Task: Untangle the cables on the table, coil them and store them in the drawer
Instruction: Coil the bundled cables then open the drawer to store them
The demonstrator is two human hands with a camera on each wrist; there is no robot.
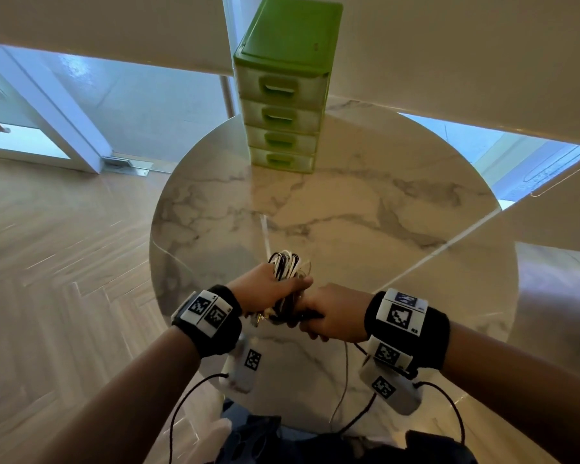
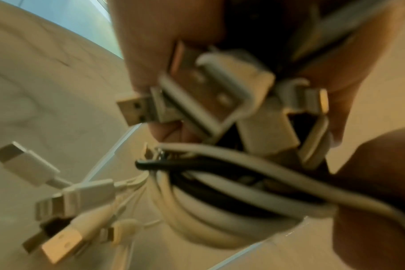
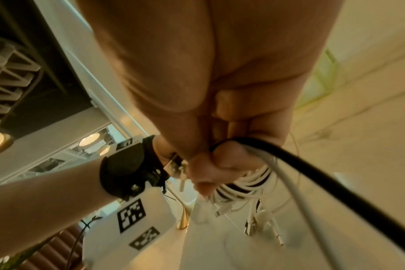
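A bundle of white and black cables point(image 1: 284, 267) is held just above the round marble table point(image 1: 382, 229), near its front. My left hand point(image 1: 268, 291) grips the looped bundle, fingers curled round it. My right hand point(image 1: 332, 313) sits right beside it, gripping a black and a white strand that trail toward me. In the left wrist view the coiled cables point(image 2: 220, 206) and several USB plugs point(image 2: 136, 107) hang from the fingers. The right wrist view shows the black strand point(image 3: 324, 184) and a white strand point(image 3: 296, 191) leaving my fist, the coil point(image 3: 243, 184) below.
A green drawer unit point(image 1: 283, 95) with several shut drawers stands at the table's far edge. A thin white cable point(image 1: 344, 373) hangs over the near edge toward my lap. Wooden floor lies to the left, window blinds behind.
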